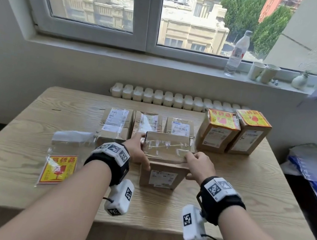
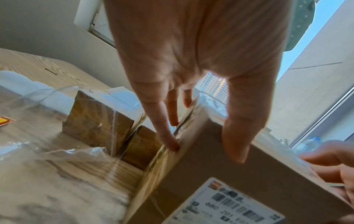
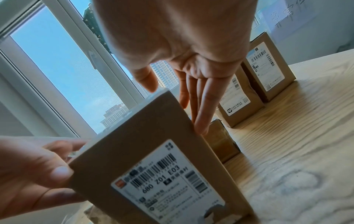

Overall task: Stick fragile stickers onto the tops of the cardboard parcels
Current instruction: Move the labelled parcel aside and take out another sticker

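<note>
The near cardboard parcel (image 1: 164, 158) is plain brown, with a white shipping label (image 1: 162, 178) printed in black barcodes and a small red mark. The two far-right parcels (image 1: 233, 132) are brown too, each topped with a yellow fragile sticker (image 1: 222, 119) with red print and a red edge. A matching yellow-and-red sticker sheet (image 1: 58, 169) lies in a clear bag on the pale wood-grain table (image 1: 19, 170). The wrist bands (image 1: 112, 155) are black with white blocks bearing black square patterns.

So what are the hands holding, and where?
Both hold the upright parcel: left hand on its left side, right hand on its right side, near the top.
</note>
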The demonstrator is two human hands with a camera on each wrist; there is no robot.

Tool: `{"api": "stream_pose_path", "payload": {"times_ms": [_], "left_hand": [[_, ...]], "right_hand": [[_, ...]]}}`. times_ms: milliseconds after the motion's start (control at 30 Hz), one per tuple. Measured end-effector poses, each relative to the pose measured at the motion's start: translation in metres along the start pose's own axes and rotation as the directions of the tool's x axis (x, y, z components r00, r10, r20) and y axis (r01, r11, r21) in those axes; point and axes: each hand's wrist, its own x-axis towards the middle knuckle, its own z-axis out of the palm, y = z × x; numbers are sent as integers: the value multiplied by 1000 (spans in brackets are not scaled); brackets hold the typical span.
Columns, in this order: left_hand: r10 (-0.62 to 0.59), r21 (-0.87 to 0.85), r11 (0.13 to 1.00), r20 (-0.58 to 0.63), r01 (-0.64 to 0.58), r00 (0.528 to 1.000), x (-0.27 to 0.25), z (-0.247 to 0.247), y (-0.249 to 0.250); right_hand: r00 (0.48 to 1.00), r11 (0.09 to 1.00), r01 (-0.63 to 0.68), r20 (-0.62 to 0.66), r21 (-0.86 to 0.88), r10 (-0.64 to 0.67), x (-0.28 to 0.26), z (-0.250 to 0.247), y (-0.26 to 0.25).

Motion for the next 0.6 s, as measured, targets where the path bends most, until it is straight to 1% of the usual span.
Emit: {"api": "stream_pose_path", "payload": {"times_ms": [67,200,333,400,467,533,600], "left_hand": [[1,4,1000,26,-1,1000,2,-1,-3],[12,14,1000,63,-13,998,5,-8,-3],[33,36,999,113,-38,993,7,-20,-9],[29,46,998,138,-36,990,7,-32,-15],[19,22,1000,127,-22,992,8,-47,-25],[10,-52,999,95,-5,995,10,-65,-40],[-9,-124,992,53,15,999,12,-82,-61]], "right_hand": [[1000,999,-29,2,-17,29,1,5,0],[998,993,-39,-48,-110,34,5,9,-6],[996,978,7,-86,-207,-25,2,12,-23],[989,967,58,-119,-249,-90,-1,18,-37],[968,942,132,-164,-307,-189,-6,28,-54],[927,919,257,-193,-299,-322,-11,42,-72],[877,881,393,-179,-266,-445,-16,60,-89]]}}
